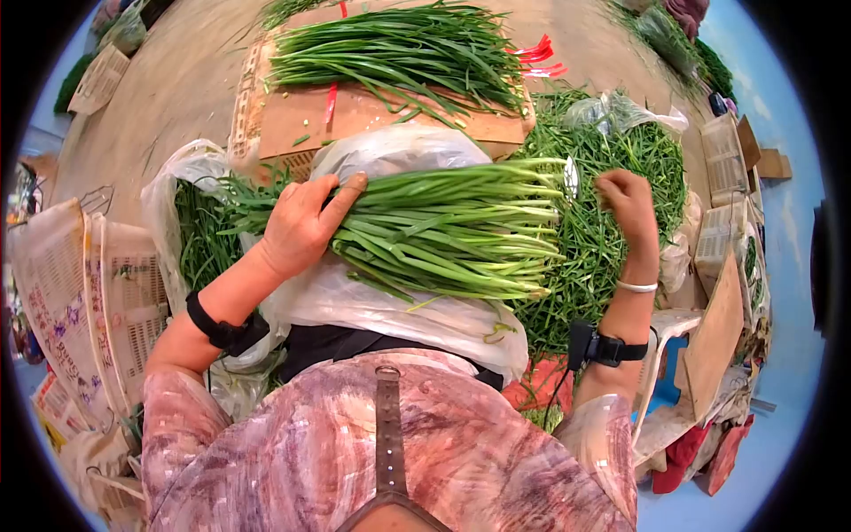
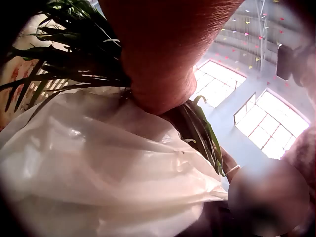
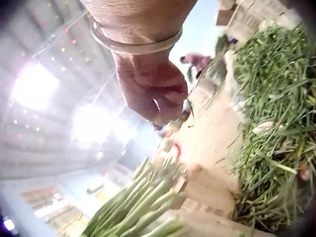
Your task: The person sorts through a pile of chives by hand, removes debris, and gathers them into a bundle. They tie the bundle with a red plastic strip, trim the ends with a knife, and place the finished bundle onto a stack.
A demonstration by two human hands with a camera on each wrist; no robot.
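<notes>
In the head view, my left hand [image 1: 306, 222] grips a loose bunch of garlic chives [image 1: 452, 226] across the lap, thumb over the top. The pale cut ends point right and the leafy tips trail left. Under the bunch lies a white plastic sheet [image 1: 355, 301]. My right hand [image 1: 628, 199], fingers curled, is held right of the pale ends, over a heap of loose chive leaves [image 1: 603, 257]. The right wrist view has a thin dark strand [image 3: 191, 113] at its fingertips. A small shiny white piece [image 1: 572, 177] shows between that hand and the bunch.
Ahead, chive bundles [image 1: 399, 58] with red ties lie on a cardboard-topped crate [image 1: 301, 129]. A plastic bag [image 1: 199, 155] of greens sits at left, near upright crates [image 1: 89, 293]. At right stand more crates [image 1: 722, 160] and a leaning board [image 1: 716, 337].
</notes>
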